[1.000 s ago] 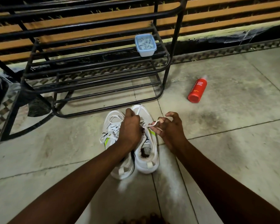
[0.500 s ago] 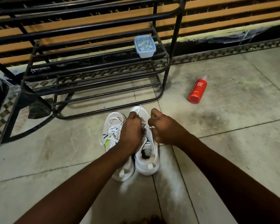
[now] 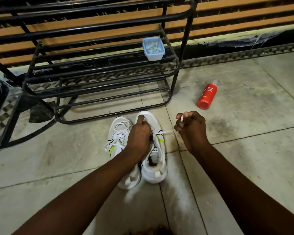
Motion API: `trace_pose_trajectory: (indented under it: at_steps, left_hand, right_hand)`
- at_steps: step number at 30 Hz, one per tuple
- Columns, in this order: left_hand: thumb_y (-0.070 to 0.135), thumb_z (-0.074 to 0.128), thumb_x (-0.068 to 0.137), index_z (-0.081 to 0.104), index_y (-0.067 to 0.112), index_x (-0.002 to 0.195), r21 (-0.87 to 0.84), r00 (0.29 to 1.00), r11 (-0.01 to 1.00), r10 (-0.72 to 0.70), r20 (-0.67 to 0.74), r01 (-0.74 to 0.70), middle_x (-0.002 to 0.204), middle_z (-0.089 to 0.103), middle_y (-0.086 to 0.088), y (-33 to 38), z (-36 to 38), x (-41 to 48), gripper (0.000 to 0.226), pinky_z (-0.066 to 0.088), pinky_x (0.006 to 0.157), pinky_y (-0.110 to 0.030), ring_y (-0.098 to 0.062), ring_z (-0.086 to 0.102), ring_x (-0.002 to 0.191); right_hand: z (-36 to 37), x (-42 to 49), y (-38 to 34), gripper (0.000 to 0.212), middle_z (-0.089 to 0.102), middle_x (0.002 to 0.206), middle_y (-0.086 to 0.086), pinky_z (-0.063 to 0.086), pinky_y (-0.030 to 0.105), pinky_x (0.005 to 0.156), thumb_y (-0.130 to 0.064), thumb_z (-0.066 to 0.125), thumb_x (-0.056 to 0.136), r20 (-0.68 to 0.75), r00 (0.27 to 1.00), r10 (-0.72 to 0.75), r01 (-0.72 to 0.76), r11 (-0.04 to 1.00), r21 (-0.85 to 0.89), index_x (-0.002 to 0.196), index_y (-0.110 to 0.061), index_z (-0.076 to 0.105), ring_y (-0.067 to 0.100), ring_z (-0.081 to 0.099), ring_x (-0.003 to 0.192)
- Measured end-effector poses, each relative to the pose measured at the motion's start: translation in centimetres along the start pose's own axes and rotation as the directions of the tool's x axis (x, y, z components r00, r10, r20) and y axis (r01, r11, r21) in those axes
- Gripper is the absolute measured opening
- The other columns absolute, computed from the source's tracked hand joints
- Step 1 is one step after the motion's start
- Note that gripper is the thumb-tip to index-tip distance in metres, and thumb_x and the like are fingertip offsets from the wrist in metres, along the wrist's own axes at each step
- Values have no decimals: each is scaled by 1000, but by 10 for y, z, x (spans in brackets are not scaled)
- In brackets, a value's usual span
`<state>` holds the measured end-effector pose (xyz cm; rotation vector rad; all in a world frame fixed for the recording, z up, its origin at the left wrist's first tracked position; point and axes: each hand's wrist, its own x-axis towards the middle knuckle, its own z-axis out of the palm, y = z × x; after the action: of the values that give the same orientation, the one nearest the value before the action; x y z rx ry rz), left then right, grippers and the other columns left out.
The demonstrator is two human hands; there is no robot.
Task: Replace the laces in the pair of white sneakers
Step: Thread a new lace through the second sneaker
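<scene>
My left hand grips the right-side sneaker, bracing it; my right hand pinches its lace. I should draw it out sideways, steadily, avoiding snags.

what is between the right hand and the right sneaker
A taut white lace runs from the sneaker to the right hand, over bare floor, in the head view.

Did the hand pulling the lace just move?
Yes. The right hand has moved rightward, away from the right sneaker toward the red bottle, drawing the lace out.
</scene>
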<state>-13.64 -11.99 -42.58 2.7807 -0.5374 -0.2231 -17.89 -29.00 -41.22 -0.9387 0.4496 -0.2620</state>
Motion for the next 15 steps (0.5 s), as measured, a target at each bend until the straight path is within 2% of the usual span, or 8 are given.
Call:
trace_pose_trajectory:
  at_steps: [2, 4, 6, 8, 10, 12, 13, 15]
  left_hand:
    - [5, 71, 82, 56, 1, 124, 22, 1000, 999, 27, -7, -27, 154, 34, -14, 2, 0, 1, 45, 49, 92, -46, -42, 61, 107]
    - [2, 69, 82, 55, 3, 125, 40, 999, 998, 42, -9, -42, 155, 32, -13, 2, 0, 0, 46, 50, 90, -47, -42, 61, 107]
    - [0, 68, 82, 54, 5, 131, 52, 999, 998, 46, -9, -45, 160, 24, -11, 2, 1, 0, 51, 51, 92, -47, -42, 60, 110]
    - [0, 68, 81, 52, 7, 134, 44, 999, 998, 51, -14, -50, 162, 23, -10, 0, 2, 0, 56, 51, 93, -46, -41, 59, 110]
    - [0, 69, 77, 53, 6, 131, 38, 997, 997, 73, -14, -72, 153, 35, -12, -1, 1, 2, 57, 50, 92, -45, -41, 60, 107]
    - [1, 71, 74, 55, 5, 126, 33, 995, 995, 99, -8, -99, 136, 50, -13, -2, 0, 2, 55, 48, 91, -45, -39, 60, 107]
    - [1, 72, 73, 55, 4, 127, 27, 994, 994, 107, -7, -107, 131, 53, -13, -3, 0, 3, 57, 48, 91, -46, -39, 60, 107]
    - [1, 73, 72, 53, 4, 130, 8, 994, 994, 107, -4, -107, 129, 55, -14, -4, 0, 3, 61, 48, 91, -47, -40, 59, 107]
  right_hand:
    - [-13, 6, -6, 24, 61, 75, 15, 26, 28, 48, 3, 44, 99, 108, 986, -124, 158, 902, -403, 79, -11, 42, 14, 37, 46]
    - [-26, 9, -10, 13, 63, 73, 9, 39, 30, 54, -6, 56, 96, 506, 849, -151, 528, 303, -794, 86, -7, 48, 11, 51, 55]
    - [-27, 8, -7, 6, 65, 84, 10, 49, 39, 68, -12, 60, 93, 651, 733, 197, 679, -151, -719, 96, -8, 57, 22, 59, 78]
    - [-23, 6, -3, 13, 64, 92, 10, 48, 42, 77, -3, 56, 87, 637, 712, 296, 702, -334, -629, 96, -9, 63, 29, 55, 94]
    - [-19, 3, -6, 13, 63, 81, 8, 44, 39, 72, 1, 56, 82, 693, 721, 10, 679, -213, -703, 85, -7, 66, 30, 52, 90]
    - [-14, -3, -11, 13, 65, 75, 3, 41, 34, 71, -4, 58, 84, 540, 733, -415, 626, 99, -774, 79, -6, 70, 26, 53, 85]
    - [-11, -4, -12, 13, 66, 76, 4, 44, 33, 70, -5, 59, 85, 373, 774, -511, 577, 328, -748, 78, -6, 70, 24, 58, 84]
    - [2, -6, -11, 16, 65, 75, 10, 50, 29, 65, 1, 57, 88, 77, 937, -341, 343, 852, -396, 74, -6, 64, 22, 66, 78]
